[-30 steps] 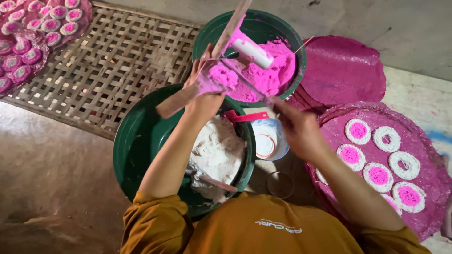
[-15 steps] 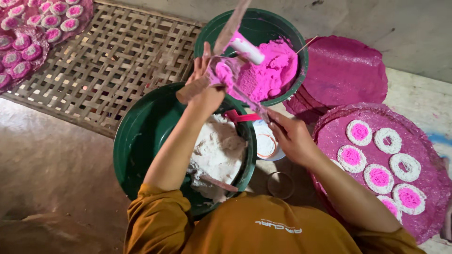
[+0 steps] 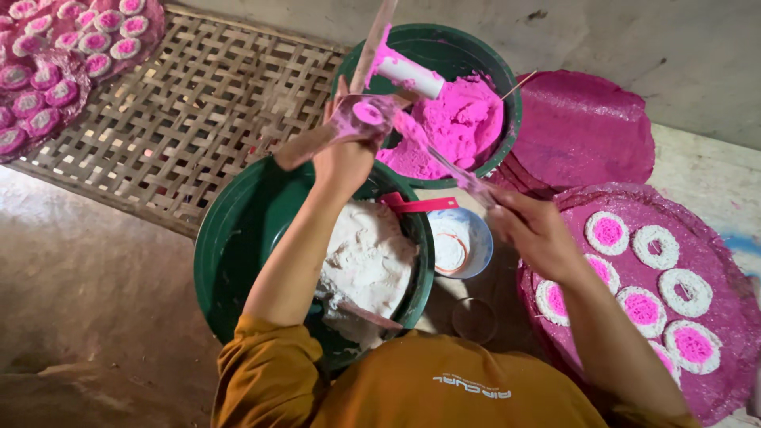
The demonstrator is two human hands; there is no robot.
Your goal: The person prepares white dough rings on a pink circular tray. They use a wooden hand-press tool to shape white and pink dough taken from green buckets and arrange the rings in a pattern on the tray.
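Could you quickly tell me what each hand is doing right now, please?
Left hand: closed on a small mould filled with pink dough.
Right hand: closed on a thin blade reaching to the mould.

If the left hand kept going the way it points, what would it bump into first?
Probably the pink dough in the far green basin. The left hand points up and away, right at its near edge, though depth is hard to judge.
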